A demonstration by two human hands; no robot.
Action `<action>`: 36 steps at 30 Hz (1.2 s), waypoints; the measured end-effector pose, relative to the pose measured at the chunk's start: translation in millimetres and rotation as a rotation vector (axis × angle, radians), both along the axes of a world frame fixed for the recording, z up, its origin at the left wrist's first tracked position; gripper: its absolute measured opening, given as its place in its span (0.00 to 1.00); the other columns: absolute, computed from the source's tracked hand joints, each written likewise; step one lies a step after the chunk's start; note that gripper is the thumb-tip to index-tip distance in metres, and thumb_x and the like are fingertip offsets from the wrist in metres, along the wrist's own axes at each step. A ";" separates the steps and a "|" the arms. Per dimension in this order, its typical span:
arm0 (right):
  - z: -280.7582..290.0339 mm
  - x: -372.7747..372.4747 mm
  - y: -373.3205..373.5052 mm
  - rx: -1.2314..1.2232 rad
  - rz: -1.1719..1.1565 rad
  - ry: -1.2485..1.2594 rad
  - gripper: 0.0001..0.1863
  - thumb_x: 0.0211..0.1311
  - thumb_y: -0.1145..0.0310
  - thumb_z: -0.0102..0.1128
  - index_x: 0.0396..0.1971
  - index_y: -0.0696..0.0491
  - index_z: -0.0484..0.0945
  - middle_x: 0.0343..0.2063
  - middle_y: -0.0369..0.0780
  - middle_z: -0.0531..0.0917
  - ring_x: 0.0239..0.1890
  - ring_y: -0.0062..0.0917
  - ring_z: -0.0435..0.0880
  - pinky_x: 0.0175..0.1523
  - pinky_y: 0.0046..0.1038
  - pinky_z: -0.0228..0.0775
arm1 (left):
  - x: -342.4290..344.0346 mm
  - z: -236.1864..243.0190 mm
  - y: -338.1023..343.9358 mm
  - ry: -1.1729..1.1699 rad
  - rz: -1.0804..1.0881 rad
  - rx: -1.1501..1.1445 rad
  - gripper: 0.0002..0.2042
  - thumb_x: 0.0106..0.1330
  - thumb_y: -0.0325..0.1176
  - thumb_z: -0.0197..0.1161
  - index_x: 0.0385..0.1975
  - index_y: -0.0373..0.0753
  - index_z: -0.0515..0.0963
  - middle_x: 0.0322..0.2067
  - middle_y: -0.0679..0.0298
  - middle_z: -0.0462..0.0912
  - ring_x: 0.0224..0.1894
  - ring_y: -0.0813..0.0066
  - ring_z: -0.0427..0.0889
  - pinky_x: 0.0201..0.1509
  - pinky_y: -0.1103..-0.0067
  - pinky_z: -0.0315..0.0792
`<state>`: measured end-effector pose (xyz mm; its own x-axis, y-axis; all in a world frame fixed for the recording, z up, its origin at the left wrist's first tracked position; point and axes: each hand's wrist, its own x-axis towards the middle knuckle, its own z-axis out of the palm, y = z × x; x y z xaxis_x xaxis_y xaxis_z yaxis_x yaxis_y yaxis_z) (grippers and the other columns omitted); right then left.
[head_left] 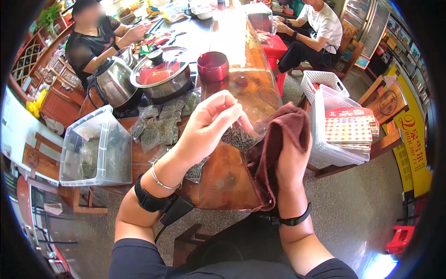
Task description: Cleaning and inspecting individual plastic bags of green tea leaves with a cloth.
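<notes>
A glossy wooden counter [227, 181] is set on a speckled grey floor [357, 200], and its far end is washed out by strong light. On the right, a wooden chair [388, 102] with a round emblem on its backrest is placed near a yellow panel [409, 169], a glass-doored cabinet [364, 30] is seen farther back, and a red plastic stool [400, 238] is placed toward the lower corner. On the left, a lattice wooden rack [30, 53] and a green plant [48, 17] are seen.
</notes>
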<state>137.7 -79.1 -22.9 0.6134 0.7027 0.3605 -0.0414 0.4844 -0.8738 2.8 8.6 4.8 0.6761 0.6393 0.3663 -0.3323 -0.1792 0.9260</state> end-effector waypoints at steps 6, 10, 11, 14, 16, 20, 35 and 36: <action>-13.1 -0.2 -8.2 0.094 0.163 0.054 0.23 0.52 0.72 0.51 0.50 0.59 0.61 0.42 0.39 0.70 0.44 0.21 0.69 0.49 0.22 0.61 | 1.1 -1.8 -6.2 0.091 -0.020 -0.065 0.05 0.62 0.29 0.48 0.26 0.37 0.66 0.21 0.66 0.75 0.27 0.85 0.72 0.34 0.87 0.64; 0.5 -2.0 -3.0 -0.002 0.242 -0.136 0.19 0.46 0.80 0.56 0.42 0.60 0.66 0.36 0.38 0.74 0.39 0.20 0.72 0.46 0.21 0.64 | 1.7 2.0 -11.4 0.117 -0.032 0.019 0.04 0.62 0.30 0.49 0.28 0.37 0.67 0.24 0.71 0.71 0.29 0.88 0.67 0.33 0.89 0.62; 1.3 -1.7 -3.9 -0.002 0.242 -0.132 0.19 0.46 0.80 0.56 0.42 0.60 0.66 0.36 0.38 0.74 0.39 0.20 0.72 0.46 0.21 0.64 | 2.1 1.4 -11.6 0.121 -0.032 0.019 0.04 0.62 0.30 0.49 0.28 0.37 0.67 0.24 0.71 0.71 0.29 0.88 0.67 0.33 0.89 0.62; 4.7 0.3 -7.2 -0.077 0.218 -0.134 0.14 0.47 0.79 0.55 0.37 0.60 0.70 0.31 0.36 0.76 0.35 0.18 0.74 0.42 0.20 0.65 | 2.0 -0.1 -11.4 0.172 -0.155 -0.088 0.04 0.58 0.28 0.55 0.28 0.36 0.68 0.23 0.74 0.67 0.28 0.90 0.64 0.31 0.90 0.60; 7.0 0.8 -8.7 -0.089 0.127 -0.122 0.10 0.48 0.79 0.54 0.34 0.60 0.72 0.29 0.36 0.77 0.32 0.17 0.74 0.40 0.20 0.66 | 3.5 2.8 -12.7 0.210 -0.199 -0.064 0.05 0.56 0.26 0.58 0.27 0.37 0.68 0.24 0.74 0.68 0.28 0.90 0.64 0.30 0.90 0.60; 7.3 0.0 -6.4 -0.105 0.090 -0.126 0.10 0.49 0.79 0.53 0.34 0.60 0.72 0.29 0.36 0.76 0.33 0.17 0.73 0.40 0.19 0.65 | 0.4 -1.0 -9.2 0.238 -0.208 -0.077 0.04 0.57 0.27 0.57 0.27 0.37 0.68 0.24 0.73 0.68 0.28 0.89 0.64 0.32 0.90 0.60; -6.1 -4.5 -6.3 0.069 0.151 -0.238 0.31 0.42 0.76 0.62 0.49 0.58 0.61 0.43 0.40 0.69 0.46 0.23 0.68 0.51 0.24 0.60 | -2.3 -9.3 -4.2 0.342 -0.118 0.231 0.08 0.53 0.28 0.60 0.29 0.33 0.71 0.27 0.70 0.73 0.32 0.87 0.68 0.37 0.86 0.65; -3.1 -5.9 -6.5 0.054 0.180 -0.287 0.28 0.40 0.79 0.61 0.46 0.58 0.64 0.40 0.39 0.72 0.43 0.22 0.70 0.49 0.23 0.62 | -1.8 -8.8 -7.1 0.320 -0.155 0.177 0.10 0.51 0.26 0.59 0.33 0.32 0.71 0.29 0.68 0.74 0.34 0.87 0.69 0.39 0.86 0.65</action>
<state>131.8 -85.6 -25.9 0.3495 0.7659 0.5397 0.1131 0.5373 -0.8357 1.0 1.5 -3.9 0.8574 0.4666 0.2172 -0.0680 -0.3157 0.9464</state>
